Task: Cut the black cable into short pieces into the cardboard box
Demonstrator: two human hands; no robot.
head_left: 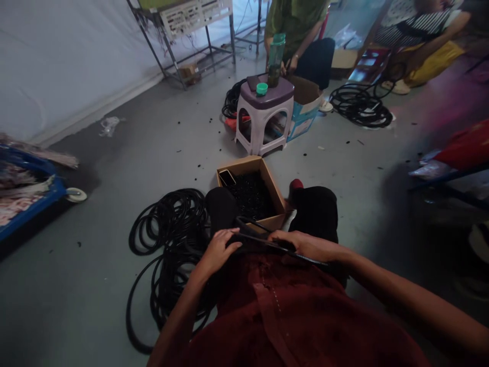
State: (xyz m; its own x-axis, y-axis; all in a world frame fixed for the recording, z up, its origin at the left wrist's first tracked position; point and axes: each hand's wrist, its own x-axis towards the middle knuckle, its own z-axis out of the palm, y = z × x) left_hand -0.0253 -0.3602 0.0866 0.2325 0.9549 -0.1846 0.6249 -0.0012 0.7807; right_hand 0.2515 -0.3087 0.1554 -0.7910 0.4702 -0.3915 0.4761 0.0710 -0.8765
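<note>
The only camera sits on the person's head, and it looks forward and down over the person's own red shirt. So the chest and both arms come into the lower edge of the view, with the left hand and the right hand quite near to the lens. A cardboard box is just beyond the hands, and a black cable coil lies on the floor at the left side. Farther ahead is a plastic stool, and a co-worker is far away at the top edge. The view is wide and takes in much of the floor.
</note>
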